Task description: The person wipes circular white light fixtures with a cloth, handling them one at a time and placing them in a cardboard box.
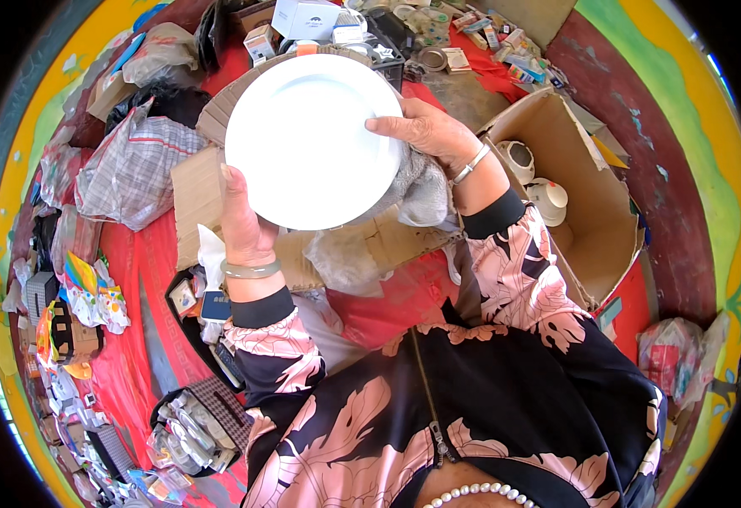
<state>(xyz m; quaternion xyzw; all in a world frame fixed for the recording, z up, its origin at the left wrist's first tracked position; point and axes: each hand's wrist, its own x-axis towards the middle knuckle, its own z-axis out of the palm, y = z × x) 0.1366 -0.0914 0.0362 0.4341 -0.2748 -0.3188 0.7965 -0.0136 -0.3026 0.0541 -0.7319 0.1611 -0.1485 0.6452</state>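
A round white plate (311, 140) is held up in front of me by both hands. My left hand (245, 222) grips its lower left edge, the thumb in front and the other fingers hidden behind. On the plate's right edge is my right hand (434, 131), thumb laid over the rim. A grey cloth (421, 190) hangs below that hand, against the plate's lower right side; whether the right fingers also hold it is hidden. Behind the plate lies an opened cardboard box (197, 203) with its flaps spread.
To the right stands a tall cardboard box (603, 229) with white bowls (548, 201) inside. A checked bag (137, 169) lies at the left. A houndstooth case of packets (192, 427) sits at lower left. Small boxes (307, 19) crowd the far side; red sheeting (137, 296) covers the floor.
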